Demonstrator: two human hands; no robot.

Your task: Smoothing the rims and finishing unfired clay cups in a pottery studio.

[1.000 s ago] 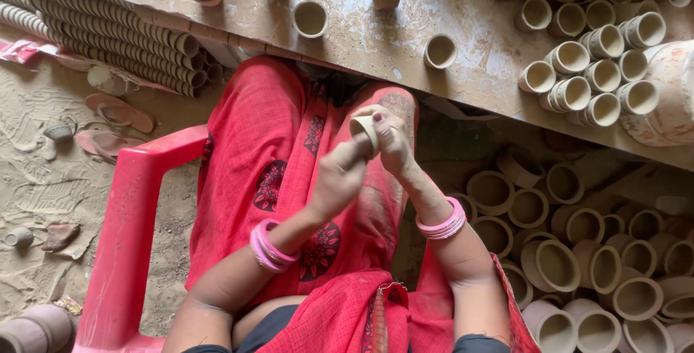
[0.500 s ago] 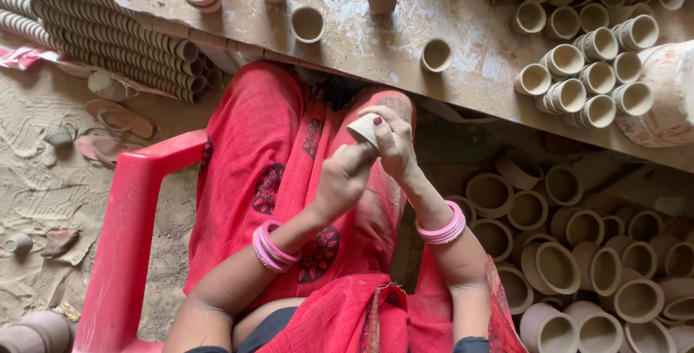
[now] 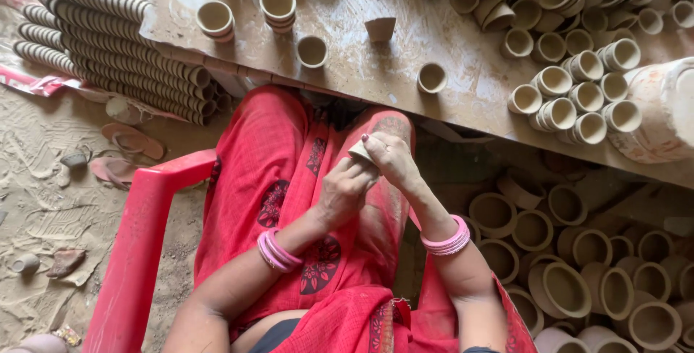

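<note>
A clay-smeared table (image 3: 405, 56) spans the top. Under its near edge sits a person in red cloth (image 3: 282, 179) on a red chair (image 3: 137, 244). Below the table, over the lap, the left hand (image 3: 343, 192) and right hand (image 3: 390, 159) meet, both clasped around a small clay cup (image 3: 359, 152). A lone cup (image 3: 431, 77) stands on the table just above them.

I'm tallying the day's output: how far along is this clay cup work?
Done, it seems: long stacked rows of cups at the table's left and a pile of cups lying at its right. In hand: one small clay cup, held by both the left hand and right hand over the lap. Possibly left: a few single cups standing on the table.
</note>
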